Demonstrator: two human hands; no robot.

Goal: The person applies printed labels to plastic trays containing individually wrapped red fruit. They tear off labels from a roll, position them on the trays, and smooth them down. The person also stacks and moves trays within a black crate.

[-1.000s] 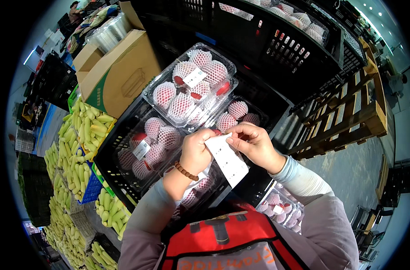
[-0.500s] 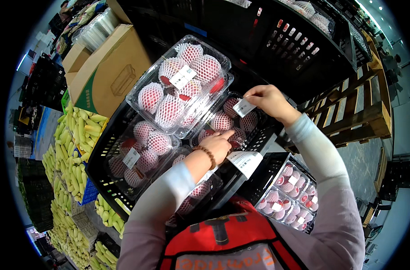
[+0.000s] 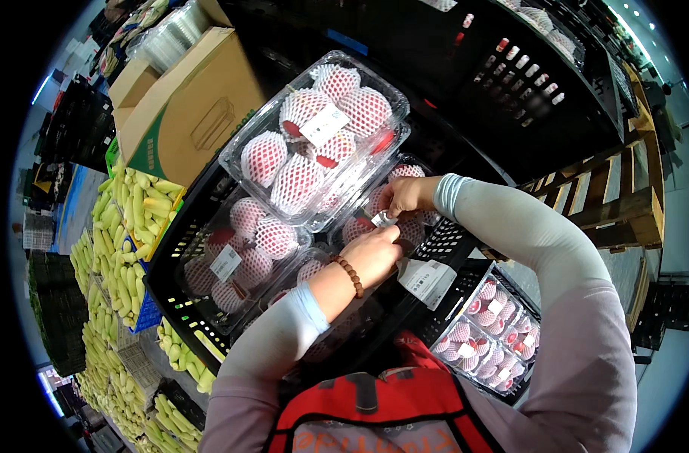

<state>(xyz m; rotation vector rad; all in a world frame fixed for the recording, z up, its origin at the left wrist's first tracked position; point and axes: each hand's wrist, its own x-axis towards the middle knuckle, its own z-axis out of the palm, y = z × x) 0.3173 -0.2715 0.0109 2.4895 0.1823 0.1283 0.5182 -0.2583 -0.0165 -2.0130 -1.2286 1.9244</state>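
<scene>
My right hand (image 3: 411, 196) pinches a small white label (image 3: 382, 218) above a clear clamshell of fruit in red-and-white foam nets (image 3: 355, 229), in the black crate (image 3: 435, 243). Close against it, my left hand (image 3: 369, 260) has its fingers bent together, tips at the label's lower edge; what they grip is hidden. A larger labelled clamshell of netted fruit (image 3: 295, 181) rests tilted on top, farther off. To the left sits another labelled clamshell (image 3: 275, 237). Just right of my left hand, a white strip of labels (image 3: 426, 281) hangs over the crate's rim.
A second crate with labelled fruit packs (image 3: 486, 332) stands at lower right. Tall black crates (image 3: 563, 128) rise beyond, beside a wooden pallet (image 3: 624, 200). On the left are an open cardboard box (image 3: 190, 113) and piles of pale green vegetables (image 3: 106, 264).
My right hand has brought the label down and left to meet my left hand. My left hand's fingers, stretched over the fruit before, are now bent. The view has shifted slightly.
</scene>
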